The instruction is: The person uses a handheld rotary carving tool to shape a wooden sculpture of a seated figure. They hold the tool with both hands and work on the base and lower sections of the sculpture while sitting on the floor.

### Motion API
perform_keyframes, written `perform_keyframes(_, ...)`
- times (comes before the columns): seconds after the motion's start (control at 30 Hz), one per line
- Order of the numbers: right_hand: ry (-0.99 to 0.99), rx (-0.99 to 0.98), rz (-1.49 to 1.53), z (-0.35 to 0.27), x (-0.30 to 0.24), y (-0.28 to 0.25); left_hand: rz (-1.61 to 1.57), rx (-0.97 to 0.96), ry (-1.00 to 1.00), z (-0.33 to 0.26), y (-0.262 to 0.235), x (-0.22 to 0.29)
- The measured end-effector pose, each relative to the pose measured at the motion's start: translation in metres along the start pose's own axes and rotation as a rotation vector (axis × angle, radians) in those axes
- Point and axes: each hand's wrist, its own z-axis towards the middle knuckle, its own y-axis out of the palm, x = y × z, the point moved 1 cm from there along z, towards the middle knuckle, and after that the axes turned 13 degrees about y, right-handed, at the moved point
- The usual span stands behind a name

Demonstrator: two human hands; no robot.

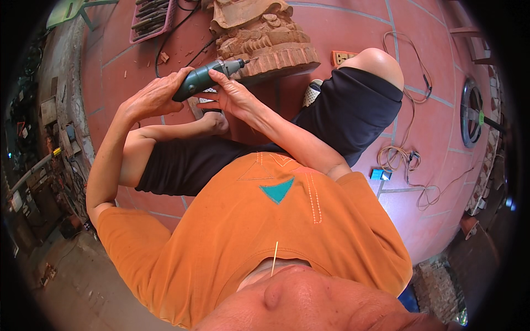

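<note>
A dark green rotary tool (196, 84) with a grey nose and a thin metal bit lies across my two hands. My left hand (157, 98) is closed around its rear end. My right hand (236, 100) has its thumb against the tool near the nose, while its other fingers stretch out apart below the body. The bit points right, at the ribbed base of a brown carved wooden sculpture (264, 41). From this view I cannot tell whether the bit touches the wood. Part of the tool's rear is hidden behind my left fingers.
A pink basket (134, 37) of carving tools stands at the far left, with a black cord (160, 54) beside it. An orange socket box (343, 57) sits by my right knee. Brown cable (391, 157) coils on the red-tiled floor at right, near a round black fan (471, 113).
</note>
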Motion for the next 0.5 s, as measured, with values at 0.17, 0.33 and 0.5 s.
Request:
perform_keyframes(0.17, 0.003, -0.009, 0.007, -0.003, -0.001, 0.001, 0.002, -0.030, -0.031, 0.000, -0.001, 0.004)
perform_keyframes(0.33, -0.005, 0.001, 0.013, -0.008, 0.003, 0.001, -0.019, -0.018, 0.011, -0.001, 0.001, 0.005)
perform_keyframes(0.5, 0.002, 0.010, 0.026, -0.012, 0.007, 0.000, -0.033, -0.039, 0.009, -0.001, 0.003, 0.007)
